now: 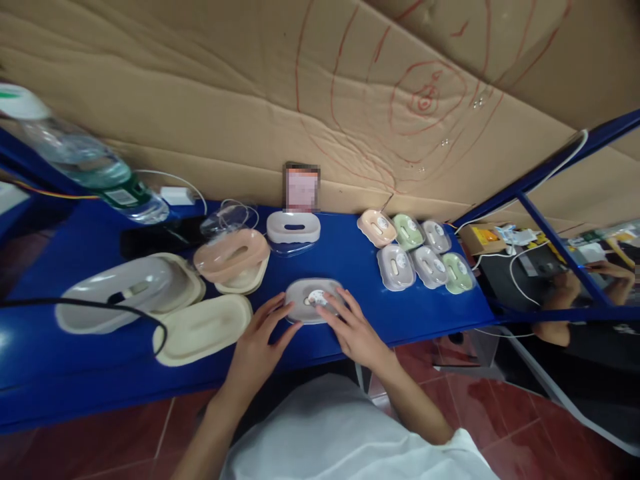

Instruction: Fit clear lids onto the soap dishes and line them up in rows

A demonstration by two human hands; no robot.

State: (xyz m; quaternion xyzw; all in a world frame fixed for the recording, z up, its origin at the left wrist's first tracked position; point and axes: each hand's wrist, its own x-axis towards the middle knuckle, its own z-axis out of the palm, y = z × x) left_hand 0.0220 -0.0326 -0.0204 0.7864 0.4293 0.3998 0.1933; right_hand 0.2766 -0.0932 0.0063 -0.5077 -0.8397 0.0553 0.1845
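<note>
A grey soap box [301, 311] with a clear lid and a round white label lies flat on the blue table in front of me. My left hand [263, 333] holds its left end, fingers at the back and thumb near the front edge. Across the right end rests my right hand [357, 328], its fingers curved over the lid and partly covering the label. Behind the box, a white slotted tray [305, 233] sits on a clear lid [293, 250]. To the left are a peach slotted tray [233, 257] and a cream oval base [205, 330].
Several lidded soap boxes [396, 268] stand in two rows at right. Stacked grey trays [110, 297], a black cable [125, 307] and a water bottle [100, 167] occupy the left. A phone-like device [302, 189] leans against the cardboard [225, 100]. Another person's arms [560, 300] show far right.
</note>
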